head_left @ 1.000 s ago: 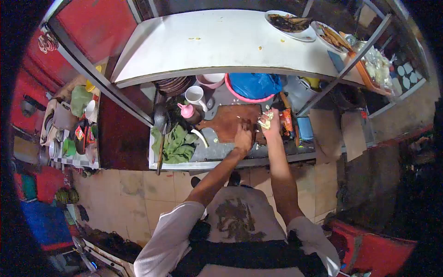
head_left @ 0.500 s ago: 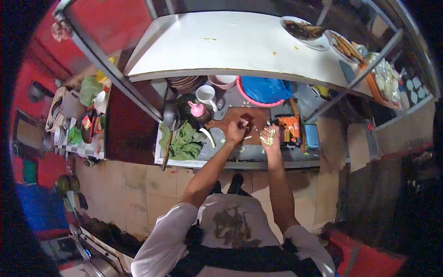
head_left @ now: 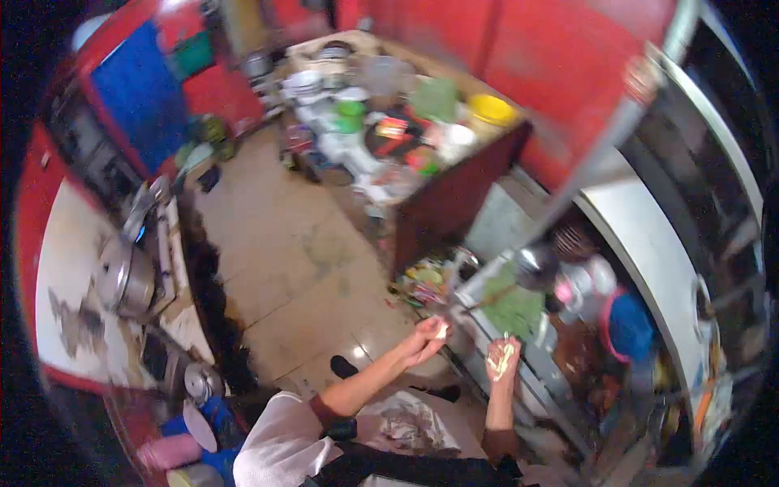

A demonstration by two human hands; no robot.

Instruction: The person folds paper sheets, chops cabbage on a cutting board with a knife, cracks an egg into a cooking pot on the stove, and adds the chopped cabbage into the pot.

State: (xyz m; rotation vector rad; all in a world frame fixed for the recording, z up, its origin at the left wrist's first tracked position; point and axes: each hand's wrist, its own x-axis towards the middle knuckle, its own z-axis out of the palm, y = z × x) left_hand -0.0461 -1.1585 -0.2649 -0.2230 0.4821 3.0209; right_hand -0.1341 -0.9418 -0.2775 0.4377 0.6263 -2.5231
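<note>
My left hand point(head_left: 423, 341) is in mid-air beyond the counter's near edge, fingers curled around a small white piece point(head_left: 442, 331). To its right is my right hand point(head_left: 499, 365), its fingers bent around a clump of pale chopped strips point(head_left: 505, 357) that looks like shredded vegetable. Both hands are off the brown cutting board point(head_left: 574, 345), which lies blurred on the counter to the right. Green leaves point(head_left: 513, 302) lie on the counter beyond my right hand. A heap of colourful scraps point(head_left: 426, 280) sits low past my left hand; its container cannot be made out.
A pan-like metal ladle point(head_left: 537, 264) and a pink basin point(head_left: 608, 325) with a blue bag point(head_left: 634, 331) stand on the counter under the white shelf point(head_left: 641, 219). A crowded side table with a yellow bowl point(head_left: 491, 109) is ahead. Left is a metal pot point(head_left: 126, 280).
My view has swung left. Both hands have left the cutting board and moved toward the counter's left end. The pale strips are still in my right hand; a white piece now shows in my left.
</note>
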